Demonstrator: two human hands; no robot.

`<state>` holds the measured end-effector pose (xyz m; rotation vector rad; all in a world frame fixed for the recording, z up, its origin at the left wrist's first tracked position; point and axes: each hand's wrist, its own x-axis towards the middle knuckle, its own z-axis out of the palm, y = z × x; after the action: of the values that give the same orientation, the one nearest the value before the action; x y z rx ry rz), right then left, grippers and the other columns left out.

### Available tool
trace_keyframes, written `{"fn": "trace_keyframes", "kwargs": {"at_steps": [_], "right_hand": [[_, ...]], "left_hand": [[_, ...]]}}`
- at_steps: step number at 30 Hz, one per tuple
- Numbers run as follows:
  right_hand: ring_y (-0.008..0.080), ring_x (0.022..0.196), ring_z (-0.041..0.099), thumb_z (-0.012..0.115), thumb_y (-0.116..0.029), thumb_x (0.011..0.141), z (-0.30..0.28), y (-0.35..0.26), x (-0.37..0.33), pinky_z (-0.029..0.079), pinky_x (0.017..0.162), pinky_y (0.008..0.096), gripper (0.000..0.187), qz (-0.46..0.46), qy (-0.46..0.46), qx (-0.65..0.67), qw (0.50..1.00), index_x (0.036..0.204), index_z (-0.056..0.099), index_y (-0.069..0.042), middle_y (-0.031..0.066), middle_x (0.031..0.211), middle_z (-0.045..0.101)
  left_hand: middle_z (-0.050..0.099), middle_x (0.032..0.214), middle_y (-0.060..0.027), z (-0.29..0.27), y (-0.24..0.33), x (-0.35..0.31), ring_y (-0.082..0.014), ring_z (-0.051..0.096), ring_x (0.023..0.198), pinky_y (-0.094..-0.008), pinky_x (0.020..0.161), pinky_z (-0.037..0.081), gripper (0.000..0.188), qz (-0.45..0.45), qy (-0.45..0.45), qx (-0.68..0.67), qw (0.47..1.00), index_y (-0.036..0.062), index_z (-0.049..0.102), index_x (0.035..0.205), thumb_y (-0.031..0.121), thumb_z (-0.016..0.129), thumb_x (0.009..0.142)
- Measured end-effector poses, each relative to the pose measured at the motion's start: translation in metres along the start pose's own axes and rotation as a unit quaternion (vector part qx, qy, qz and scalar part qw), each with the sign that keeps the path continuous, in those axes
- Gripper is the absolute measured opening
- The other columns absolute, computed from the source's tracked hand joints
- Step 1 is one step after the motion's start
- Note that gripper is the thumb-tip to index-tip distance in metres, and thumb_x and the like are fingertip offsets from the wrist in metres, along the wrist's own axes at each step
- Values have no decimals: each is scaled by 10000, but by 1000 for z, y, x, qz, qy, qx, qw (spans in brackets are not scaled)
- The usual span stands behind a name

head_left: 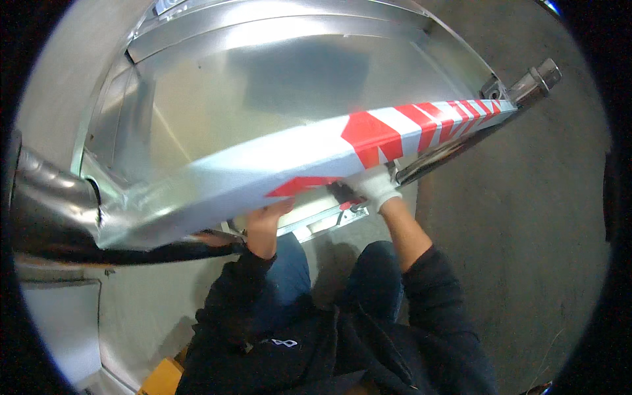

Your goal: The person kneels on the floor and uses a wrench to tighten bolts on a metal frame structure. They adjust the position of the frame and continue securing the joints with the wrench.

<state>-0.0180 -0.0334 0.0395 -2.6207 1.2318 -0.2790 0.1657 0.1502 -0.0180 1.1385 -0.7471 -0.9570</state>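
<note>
Red-and-white striped tape (378,135) covers the right part of the near rim (217,174) of a large silver metal tray. Left of the stripes, a separate red piece (299,186) lies at the rim's lower edge. Just beneath it is my left hand (268,214), bare, with its fingers largely hidden by the rim. My right hand (374,186), in a white glove, is closed under the striped part. Beside its fingers shows a dark object (343,193) with a bit of red below it; its kind is unclear.
A shiny metal tube (447,153) runs under the rim to the right and ends in an upright stub (543,78). Another thick tube (52,187) stands at the left. Below my hands is a pale framed piece (316,225). Something yellow (161,378) sits at the lower left.
</note>
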Motion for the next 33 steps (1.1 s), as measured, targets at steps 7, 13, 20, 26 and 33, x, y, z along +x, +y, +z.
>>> {"fn": "trace_keyframes", "kwargs": {"at_steps": [7, 13, 20, 26, 33], "right_hand": [[345, 883, 673, 576, -276, 822, 16, -32, -7, 509, 830, 437, 277, 42, -31, -92, 994, 893, 723, -52, 191, 903, 695], [362, 910, 653, 616, -259, 808, -14, -6, -27, 499, 811, 437, 313, 12, 82, -41, 996, 1006, 678, -24, 199, 929, 676], [170, 744, 643, 510, -164, 865, -97, 45, -96, 501, 602, 310, 283, 233, -54, 349, 906, 1073, 595, 7, 115, 917, 639], [164, 625, 561, 487, -172, 867, -7, 178, -160, 457, 564, 310, 287, 303, -50, 369, 877, 1046, 624, 6, 88, 737, 613], [439, 1055, 589, 514, -412, 882, 165, 251, -168, 447, 926, 466, 506, 328, -76, 328, 883, 1089, 640, 32, 288, 1114, 627]], "left_hand": [[664, 1009, -177, 14, 14, 20, -336, 645, 928, -436, 800, 508, 332, 188, -67, 463, 864, 53, 639, 1112, 201, 670, 816], [656, 1040, -164, 32, 7, 30, -356, 627, 947, -472, 813, 494, 341, 177, -100, 574, 793, 66, 632, 1095, 240, 670, 804], [629, 1133, -141, 50, 3, 44, -358, 597, 1019, -450, 860, 482, 358, 201, -105, 591, 774, 85, 629, 1109, 237, 696, 792], [633, 1098, -126, 86, -2, 33, -331, 589, 1007, -427, 851, 454, 363, 235, -154, 554, 784, 66, 622, 1126, 195, 707, 798], [595, 828, -144, 104, -4, 23, -318, 584, 738, -388, 659, 463, 184, 188, -201, 561, 780, 21, 632, 964, 115, 698, 819]]}}
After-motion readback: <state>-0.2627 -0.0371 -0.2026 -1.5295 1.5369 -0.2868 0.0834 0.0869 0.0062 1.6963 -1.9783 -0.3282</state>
